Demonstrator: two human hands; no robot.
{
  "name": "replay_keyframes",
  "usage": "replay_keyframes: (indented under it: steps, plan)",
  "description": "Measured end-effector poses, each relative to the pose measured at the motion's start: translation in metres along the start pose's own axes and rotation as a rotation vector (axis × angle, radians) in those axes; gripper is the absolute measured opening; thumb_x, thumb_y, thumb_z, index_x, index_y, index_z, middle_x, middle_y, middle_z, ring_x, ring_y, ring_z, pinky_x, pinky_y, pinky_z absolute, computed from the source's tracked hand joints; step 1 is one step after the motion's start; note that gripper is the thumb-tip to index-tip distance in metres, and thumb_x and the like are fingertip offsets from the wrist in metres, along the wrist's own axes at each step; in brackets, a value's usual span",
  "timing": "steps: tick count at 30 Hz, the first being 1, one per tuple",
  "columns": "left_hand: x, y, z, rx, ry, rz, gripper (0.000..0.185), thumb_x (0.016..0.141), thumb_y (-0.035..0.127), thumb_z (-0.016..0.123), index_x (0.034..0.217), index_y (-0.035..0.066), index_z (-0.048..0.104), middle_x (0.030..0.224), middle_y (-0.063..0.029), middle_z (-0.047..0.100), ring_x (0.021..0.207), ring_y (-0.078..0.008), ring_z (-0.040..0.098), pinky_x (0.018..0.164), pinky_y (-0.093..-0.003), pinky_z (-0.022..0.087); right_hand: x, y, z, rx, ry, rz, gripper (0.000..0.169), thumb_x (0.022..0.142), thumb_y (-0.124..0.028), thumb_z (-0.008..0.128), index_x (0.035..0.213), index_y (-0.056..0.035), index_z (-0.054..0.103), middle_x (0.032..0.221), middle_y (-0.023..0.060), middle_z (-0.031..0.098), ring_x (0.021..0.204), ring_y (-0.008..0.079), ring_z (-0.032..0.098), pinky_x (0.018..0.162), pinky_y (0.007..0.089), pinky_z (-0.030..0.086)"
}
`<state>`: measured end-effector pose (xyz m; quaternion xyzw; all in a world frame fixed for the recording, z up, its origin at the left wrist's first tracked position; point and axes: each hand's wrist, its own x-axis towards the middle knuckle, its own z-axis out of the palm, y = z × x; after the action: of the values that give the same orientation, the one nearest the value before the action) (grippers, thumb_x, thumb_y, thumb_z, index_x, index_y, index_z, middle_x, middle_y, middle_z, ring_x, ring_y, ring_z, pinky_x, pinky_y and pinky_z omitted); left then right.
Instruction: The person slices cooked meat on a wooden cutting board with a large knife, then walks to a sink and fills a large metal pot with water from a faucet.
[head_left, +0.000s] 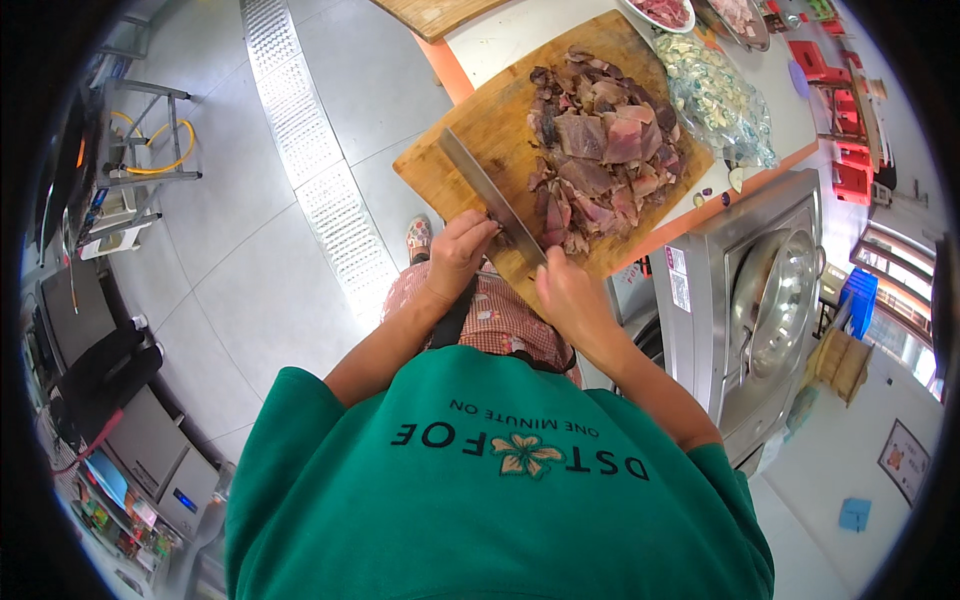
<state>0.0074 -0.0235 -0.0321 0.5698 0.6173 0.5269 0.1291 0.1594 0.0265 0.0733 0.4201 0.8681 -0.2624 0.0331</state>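
Note:
A long kitchen knife (491, 193) lies across the left part of a wooden cutting board (450, 166). My right hand (571, 291) grips its handle, which the fingers hide. Close to the blade's left side, my left hand (459, 251) has its fingers bent together over a small dark piece of meat (501, 237), mostly covered by the fingertips and the blade. To the right of the knife, a large heap of sliced dark-red meat (600, 146) covers much of the board.
Beyond the heap lies a clear plastic bag of pale pieces (716, 94), near a white bowl of red meat (666, 11) and a metal bowl (739, 22). Another wooden board (442, 11) is at the top. A steel appliance (697, 300) holding a large metal pan (780, 304) stands at right.

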Motion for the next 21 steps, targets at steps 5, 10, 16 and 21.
replay_keyframes:
  steps: [5,10,16,21]
  plan:
    - [0.006,0.003,-0.002,-0.024,0.000,0.007,0.016,0.063,-0.004,0.061,0.077,0.001,0.058,0.077,-0.0110,0.055,0.072,-0.0266,0.056,0.062,-0.0312,0.046,0.034,-0.012,0.006,-0.005,0.044,-0.023,0.015,0.079,-0.014,0.047,0.078,-0.0010,0.039,0.059,0.0202,0.053,0.056,0.0382,0.053,0.050,0.0463,0.042]
    - [0.004,0.003,-0.001,0.010,0.018,-0.046,0.014,0.064,-0.003,0.062,0.077,0.000,0.057,0.077,-0.0112,0.056,0.071,-0.0265,0.056,0.062,-0.0308,0.046,0.009,0.002,0.008,-0.075,0.000,-0.020,0.012,0.076,-0.011,0.047,0.076,-0.0007,0.040,0.058,0.0188,0.055,0.055,0.0349,0.057,0.048,0.0429,0.045]
    - [0.006,0.003,0.002,0.012,0.007,-0.046,0.013,0.066,-0.001,0.062,0.078,0.001,0.058,0.076,-0.0116,0.057,0.068,-0.0267,0.056,0.059,-0.0305,0.046,0.072,-0.005,0.011,0.013,0.117,-0.036,0.013,0.078,-0.012,0.046,0.077,-0.0005,0.040,0.057,0.0205,0.054,0.056,0.0367,0.056,0.051,0.0457,0.044]
    - [0.021,0.008,0.013,0.104,0.074,-0.156,0.011,0.070,0.001,0.060,0.081,0.001,0.059,0.072,-0.0127,0.057,0.064,-0.0265,0.056,0.057,-0.0307,0.045,0.064,0.015,-0.011,0.109,0.274,0.068,0.015,0.079,-0.013,0.046,0.078,0.0002,0.041,0.058,0.0215,0.054,0.056,0.0383,0.055,0.051,0.0469,0.042]
